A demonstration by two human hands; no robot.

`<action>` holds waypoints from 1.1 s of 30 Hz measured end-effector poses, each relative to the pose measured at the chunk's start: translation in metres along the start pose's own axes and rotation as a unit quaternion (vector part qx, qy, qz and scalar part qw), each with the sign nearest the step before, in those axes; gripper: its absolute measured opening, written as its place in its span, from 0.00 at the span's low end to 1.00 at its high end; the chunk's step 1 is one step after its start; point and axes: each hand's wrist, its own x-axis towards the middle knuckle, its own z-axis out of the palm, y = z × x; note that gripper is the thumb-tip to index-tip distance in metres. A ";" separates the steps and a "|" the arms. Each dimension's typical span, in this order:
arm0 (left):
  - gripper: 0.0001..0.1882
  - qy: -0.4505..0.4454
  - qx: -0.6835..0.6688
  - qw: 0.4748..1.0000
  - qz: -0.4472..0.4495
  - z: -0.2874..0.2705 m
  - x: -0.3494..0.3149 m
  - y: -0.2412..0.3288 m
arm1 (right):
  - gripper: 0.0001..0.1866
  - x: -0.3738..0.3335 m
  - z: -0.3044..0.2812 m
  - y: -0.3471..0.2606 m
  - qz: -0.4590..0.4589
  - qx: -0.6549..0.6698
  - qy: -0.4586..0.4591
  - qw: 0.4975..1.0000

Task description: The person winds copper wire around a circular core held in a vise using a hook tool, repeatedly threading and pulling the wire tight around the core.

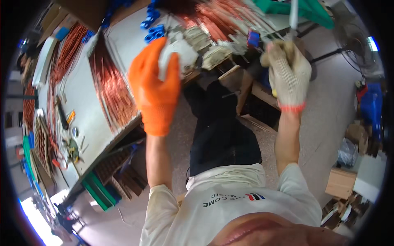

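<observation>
My left hand (154,88), in an orange glove, is raised beside the front edge of the worktable. Its thumb stands apart from its fingers, and nothing shows between them. Just behind it lies crumpled white material (184,51). My right hand (289,76) wears a whitish knit glove with a red cuff, and its fingers are curled in. Whatever they hold, if anything, is hidden and blurred. A pale upright rod (294,16) stands just beyond that hand. Left of it is a small blue-and-red object (253,38), beside a long bundle of copper-coloured rods (219,22).
More copper-coloured rods (113,92) lie on the pale worktable (78,96) at my left. Blue parts (155,33) sit near its far end, hand tools (62,112) farther left. Below stands a green crate (98,189). A cardboard box (341,183) is at the right.
</observation>
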 end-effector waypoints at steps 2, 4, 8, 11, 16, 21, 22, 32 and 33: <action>0.18 0.021 0.135 0.988 0.070 0.002 0.014 -0.031 | 0.13 0.053 -0.001 0.025 -0.101 -0.152 0.060 0.981; 0.18 -0.027 0.318 0.936 0.148 -0.004 0.030 -0.032 | 0.20 0.098 -0.003 0.024 -0.098 -0.251 0.105 0.957; 0.19 -0.131 0.232 0.953 0.141 0.010 0.031 -0.054 | 0.11 0.181 -0.025 0.035 -0.149 -0.293 0.203 0.922; 0.15 -0.129 0.260 0.948 0.132 0.003 0.031 -0.048 | 0.26 0.149 -0.038 0.041 -0.076 -0.119 0.173 0.975; 0.14 -0.080 0.287 0.948 0.111 -0.004 0.028 -0.048 | 0.06 0.012 -0.029 0.067 0.053 0.111 0.060 0.991; 0.20 -0.003 0.134 0.991 -0.003 0.001 0.028 -0.037 | 0.06 -0.058 -0.019 0.082 0.209 0.131 0.005 0.969; 0.21 0.017 0.012 0.999 -0.034 0.001 0.027 -0.033 | 0.08 -0.065 -0.016 0.073 0.248 0.139 0.004 0.959; 0.29 -0.061 -0.270 0.948 -0.155 0.031 -0.035 0.070 | 0.11 -0.112 0.005 0.058 0.338 0.265 -0.207 0.879; 0.28 -0.056 -0.249 0.953 -0.165 0.030 -0.035 0.073 | 0.11 -0.112 0.003 0.054 0.341 0.266 -0.206 0.878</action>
